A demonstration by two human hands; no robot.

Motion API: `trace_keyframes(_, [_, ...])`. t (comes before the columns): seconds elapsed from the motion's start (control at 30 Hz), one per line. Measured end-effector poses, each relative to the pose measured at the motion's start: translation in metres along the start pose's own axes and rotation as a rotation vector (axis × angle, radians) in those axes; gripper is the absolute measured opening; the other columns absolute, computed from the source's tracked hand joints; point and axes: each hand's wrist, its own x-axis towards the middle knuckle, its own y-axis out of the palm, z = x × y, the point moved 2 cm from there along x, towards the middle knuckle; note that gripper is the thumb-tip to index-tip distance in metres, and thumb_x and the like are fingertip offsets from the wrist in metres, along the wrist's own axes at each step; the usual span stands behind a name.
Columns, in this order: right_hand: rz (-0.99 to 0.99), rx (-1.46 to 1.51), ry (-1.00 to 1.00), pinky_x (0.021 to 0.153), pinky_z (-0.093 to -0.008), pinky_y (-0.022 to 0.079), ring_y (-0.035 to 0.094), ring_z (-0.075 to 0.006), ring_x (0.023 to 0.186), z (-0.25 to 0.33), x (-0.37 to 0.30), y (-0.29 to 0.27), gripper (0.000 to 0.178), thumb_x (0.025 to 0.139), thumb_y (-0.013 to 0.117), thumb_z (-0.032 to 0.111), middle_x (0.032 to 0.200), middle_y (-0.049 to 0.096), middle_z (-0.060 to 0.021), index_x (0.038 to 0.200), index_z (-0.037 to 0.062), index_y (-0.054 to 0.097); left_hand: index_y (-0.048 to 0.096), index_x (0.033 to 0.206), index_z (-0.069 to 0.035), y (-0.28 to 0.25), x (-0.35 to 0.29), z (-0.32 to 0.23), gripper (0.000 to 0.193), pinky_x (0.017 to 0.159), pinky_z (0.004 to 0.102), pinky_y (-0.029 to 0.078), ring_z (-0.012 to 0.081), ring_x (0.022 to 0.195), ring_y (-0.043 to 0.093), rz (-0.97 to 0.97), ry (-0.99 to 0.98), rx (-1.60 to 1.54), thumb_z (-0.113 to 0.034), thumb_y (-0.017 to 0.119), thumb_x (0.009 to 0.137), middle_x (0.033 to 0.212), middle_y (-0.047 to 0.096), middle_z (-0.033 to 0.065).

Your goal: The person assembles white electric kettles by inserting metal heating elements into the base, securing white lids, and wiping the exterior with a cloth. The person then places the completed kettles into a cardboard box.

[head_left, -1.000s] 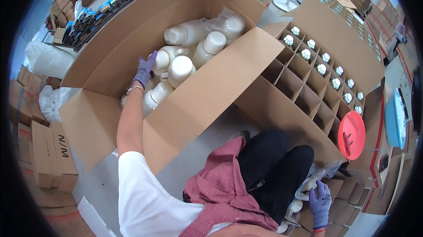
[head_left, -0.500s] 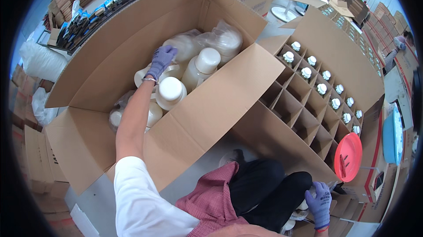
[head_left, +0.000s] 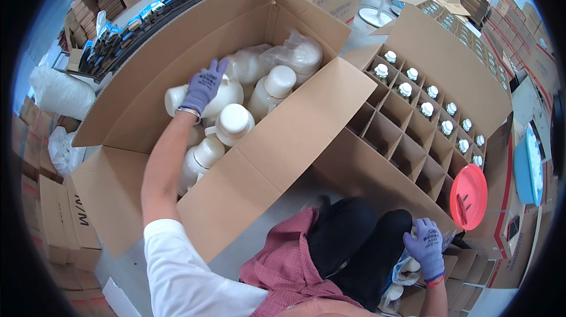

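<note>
My left hand (head_left: 202, 88), in a purple-grey knit glove, is closed over the neck of a white jug (head_left: 227, 94). This jug lies tilted in a large open carton (head_left: 283, 146), its cap pointing left. Beside it are more white jugs with big round caps, one capped jug (head_left: 234, 121) standing just nearer to me. Clear plastic wrap (head_left: 298, 51) covers some at the carton's far end. By my right knee, my right hand (head_left: 425, 247), gloved alike, has its fingers curled; what they hold, if anything, is hidden. White items in clear plastic (head_left: 396, 290) lie below it.
Right of the jugs stands a divided carton (head_left: 407, 158) with several white-capped bottles in its cells. A red plastic dish (head_left: 470, 196) sits at its near corner, and a blue basin (head_left: 527, 163) stands further right. Stacked cartons (head_left: 56, 217) line the left.
My left hand has moved left and turned, and the jug under it has shifted, its cap now further left. My right hand has risen slightly beside the knee. The view has shifted a little.
</note>
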Motion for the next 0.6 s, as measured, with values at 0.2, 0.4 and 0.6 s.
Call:
trace_keyframes(0.2, [-0.294,0.252,-0.164,0.098,-0.0458,0.044,0.058,-0.036,0.112,0.053,0.02,-0.034,0.047,0.084,0.068,0.025,0.12,0.062,-0.0175,0.124,0.003,0.06,0.058,0.133,-0.02,-0.149,-0.016,0.013,0.046,0.087,0.0402,0.056,0.0344,0.104,0.068,-0.378,-0.12,-0.403,-0.004,0.05,0.09,0.127,0.063,0.0127])
trace_keyframes(0.4, [0.21,2.175,-0.261,0.109,-0.0497,0.041,0.038,-0.0324,0.139,0.186,0.02,-0.018,0.099,0.091,0.072,0.031,0.161,0.019,-0.0111,0.16,0.0234,0.002,0.065,0.121,0.0,-0.192,-0.076,-0.153,0.032,0.088,0.0341,0.054,0.0299,0.105,0.067,-0.254,0.126,-1.782,-0.01,0.056,0.092,0.119,0.067,0.0189])
trace_keyframes(0.6, [-0.011,2.43,-0.211,0.107,-0.0472,0.046,0.043,-0.0242,0.138,0.153,-0.03,0.005,0.078,0.098,0.061,0.032,0.156,0.032,-0.0083,0.158,0.0158,0.013,0.059,0.124,0.001,-0.176,-0.161,-0.348,0.032,0.089,0.0342,0.054,0.0247,0.105,0.067,0.001,0.27,-1.935,-0.016,0.057,0.096,0.115,0.068,0.015])
